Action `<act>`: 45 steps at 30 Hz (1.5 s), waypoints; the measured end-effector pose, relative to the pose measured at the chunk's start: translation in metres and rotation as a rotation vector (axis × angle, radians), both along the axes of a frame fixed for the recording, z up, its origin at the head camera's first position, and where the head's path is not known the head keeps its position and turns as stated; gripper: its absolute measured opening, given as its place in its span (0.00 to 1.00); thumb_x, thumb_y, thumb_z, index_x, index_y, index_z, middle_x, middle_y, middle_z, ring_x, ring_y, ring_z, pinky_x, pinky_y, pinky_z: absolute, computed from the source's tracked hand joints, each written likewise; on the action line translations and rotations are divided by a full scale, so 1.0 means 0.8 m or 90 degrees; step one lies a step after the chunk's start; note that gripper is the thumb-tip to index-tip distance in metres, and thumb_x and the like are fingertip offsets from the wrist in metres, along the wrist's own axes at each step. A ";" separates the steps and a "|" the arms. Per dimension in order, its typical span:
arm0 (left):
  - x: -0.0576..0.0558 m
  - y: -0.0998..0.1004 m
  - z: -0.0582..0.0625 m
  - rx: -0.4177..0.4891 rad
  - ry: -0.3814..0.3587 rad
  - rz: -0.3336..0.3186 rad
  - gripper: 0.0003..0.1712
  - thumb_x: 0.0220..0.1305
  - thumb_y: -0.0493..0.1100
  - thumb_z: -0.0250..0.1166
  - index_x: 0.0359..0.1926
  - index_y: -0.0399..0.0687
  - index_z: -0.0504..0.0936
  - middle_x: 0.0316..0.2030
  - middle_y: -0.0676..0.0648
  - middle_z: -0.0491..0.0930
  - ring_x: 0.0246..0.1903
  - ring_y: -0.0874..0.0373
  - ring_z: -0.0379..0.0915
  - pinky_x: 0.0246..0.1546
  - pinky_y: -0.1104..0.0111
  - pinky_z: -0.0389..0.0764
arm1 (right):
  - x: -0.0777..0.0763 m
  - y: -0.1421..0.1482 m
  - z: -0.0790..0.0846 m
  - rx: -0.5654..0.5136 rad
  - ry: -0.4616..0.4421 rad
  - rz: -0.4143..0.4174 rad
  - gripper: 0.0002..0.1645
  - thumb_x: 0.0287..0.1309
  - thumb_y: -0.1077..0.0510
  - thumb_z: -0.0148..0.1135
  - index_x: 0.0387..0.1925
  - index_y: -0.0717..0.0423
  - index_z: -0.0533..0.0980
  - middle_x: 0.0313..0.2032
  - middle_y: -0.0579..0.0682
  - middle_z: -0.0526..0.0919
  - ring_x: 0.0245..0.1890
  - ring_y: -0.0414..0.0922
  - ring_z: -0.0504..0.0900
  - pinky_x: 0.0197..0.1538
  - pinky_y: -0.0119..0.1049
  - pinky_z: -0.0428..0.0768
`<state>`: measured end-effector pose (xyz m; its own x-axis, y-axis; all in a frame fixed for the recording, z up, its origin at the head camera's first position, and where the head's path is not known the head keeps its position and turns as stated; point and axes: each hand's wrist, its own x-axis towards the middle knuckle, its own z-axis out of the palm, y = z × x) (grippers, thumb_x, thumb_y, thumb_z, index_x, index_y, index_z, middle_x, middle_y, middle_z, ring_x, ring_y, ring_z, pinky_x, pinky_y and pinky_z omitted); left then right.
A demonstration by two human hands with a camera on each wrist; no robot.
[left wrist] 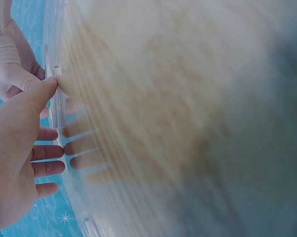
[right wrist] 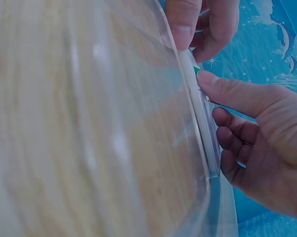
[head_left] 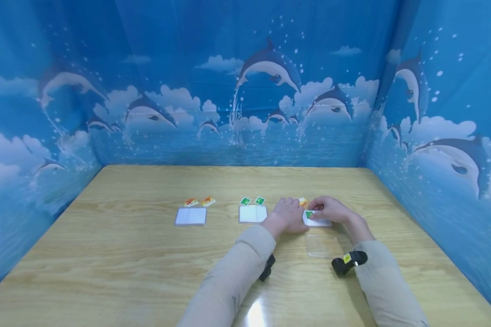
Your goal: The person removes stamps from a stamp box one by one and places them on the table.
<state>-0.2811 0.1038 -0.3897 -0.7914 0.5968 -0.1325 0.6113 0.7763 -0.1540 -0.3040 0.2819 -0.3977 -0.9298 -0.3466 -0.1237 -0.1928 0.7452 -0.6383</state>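
Observation:
A flat white case (head_left: 321, 223) lies at the right of the table, a small green square card (head_left: 308, 214) on its left part. My right hand (head_left: 334, 211) holds the green card at its edge; in the right wrist view the thumb (right wrist: 215, 84) is at a green corner, the other fingers curled below. At the case's left end is my left hand (head_left: 288, 213), thumb near its front corner. In the left wrist view, the fingers (left wrist: 48, 168) of that hand are spread and fairly straight. An orange patterned card (head_left: 303, 202) lies behind, partly hidden by the hands.
A clear plastic lid (head_left: 322, 245) lies in front of the right case. To the left are a middle white case (head_left: 249, 214) with two green cards (head_left: 245, 200) behind it, and a left white case (head_left: 190, 216) with two orange cards (head_left: 208, 201). A dolphin-print curtain (head_left: 188, 145) borders the table.

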 end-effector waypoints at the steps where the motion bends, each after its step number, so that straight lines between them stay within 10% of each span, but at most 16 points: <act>1: 0.000 0.000 0.000 0.000 -0.001 -0.001 0.37 0.60 0.71 0.47 0.60 0.52 0.70 0.56 0.50 0.68 0.56 0.57 0.61 0.61 0.62 0.58 | 0.000 0.001 0.000 0.001 0.005 0.007 0.16 0.53 0.61 0.64 0.43 0.65 0.76 0.40 0.54 0.79 0.42 0.48 0.74 0.46 0.43 0.71; 32: -0.003 0.001 -0.001 0.004 0.007 -0.001 0.38 0.60 0.71 0.48 0.60 0.52 0.70 0.54 0.50 0.69 0.54 0.58 0.62 0.60 0.63 0.59 | -0.002 0.004 0.005 0.009 0.006 0.002 0.20 0.51 0.59 0.66 0.45 0.65 0.76 0.42 0.56 0.78 0.45 0.53 0.74 0.52 0.50 0.69; 45: -0.001 0.000 0.000 0.002 0.001 -0.005 0.37 0.60 0.71 0.47 0.59 0.52 0.71 0.54 0.50 0.69 0.53 0.58 0.62 0.59 0.63 0.59 | -0.004 0.001 0.006 0.034 0.006 -0.039 0.07 0.52 0.62 0.62 0.35 0.60 0.77 0.32 0.51 0.77 0.34 0.46 0.72 0.37 0.37 0.69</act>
<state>-0.2823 0.1038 -0.3899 -0.7871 0.6033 -0.1287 0.6168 0.7721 -0.1528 -0.3070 0.2824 -0.3926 -0.9501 -0.2824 -0.1322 -0.1516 0.7888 -0.5956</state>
